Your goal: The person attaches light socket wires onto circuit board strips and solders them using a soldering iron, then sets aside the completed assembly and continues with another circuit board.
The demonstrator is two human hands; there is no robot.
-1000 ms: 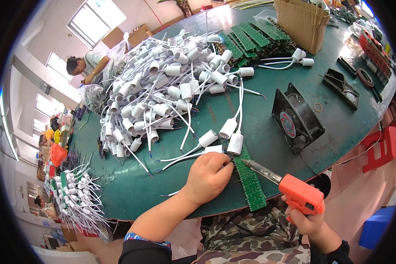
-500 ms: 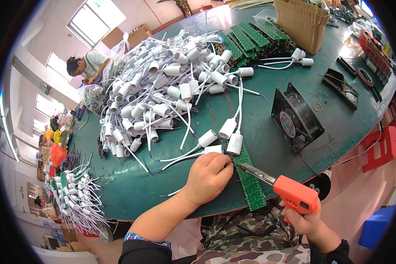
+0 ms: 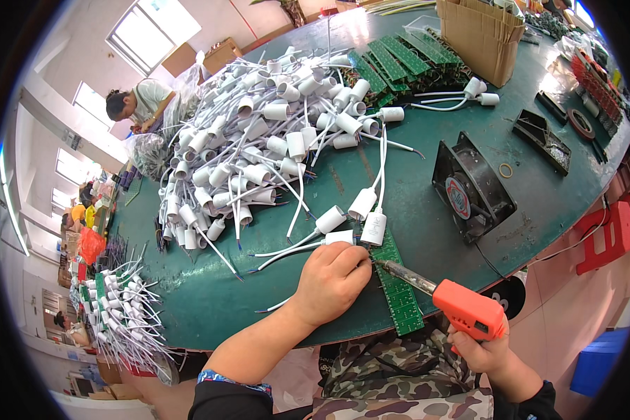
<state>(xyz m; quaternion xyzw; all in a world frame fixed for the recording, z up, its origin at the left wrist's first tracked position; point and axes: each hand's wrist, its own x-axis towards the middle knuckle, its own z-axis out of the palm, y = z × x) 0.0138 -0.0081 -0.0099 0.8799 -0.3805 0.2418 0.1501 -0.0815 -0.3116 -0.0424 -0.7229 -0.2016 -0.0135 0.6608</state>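
My right hand (image 3: pixel 481 350) is closed round the handle of an orange soldering gun (image 3: pixel 469 308). Its metal tip reaches the left edge of a long green circuit board (image 3: pixel 401 297), right beside the fingers of my left hand (image 3: pixel 334 280). Those fingers are pinched together at that edge; whatever is between them is hidden, possibly a wire end. Two white lamp sockets (image 3: pixel 373 229) with white cables lie across the board's far end. Just beyond my left hand lie more white sockets (image 3: pixel 331 220), their cables running left.
A big heap of white sockets (image 3: pixel 259 140) covers the table's middle left. Behind it are stacked green boards (image 3: pixel 399 59) and a cardboard box (image 3: pixel 479 42). To the right stand a black fan (image 3: pixel 472 189) and a black tray (image 3: pixel 542 140). Another person (image 3: pixel 143 105) sits at the far left.
The soldering gun has shifted very slightly left with my right hand. My left hand and the board look unchanged.
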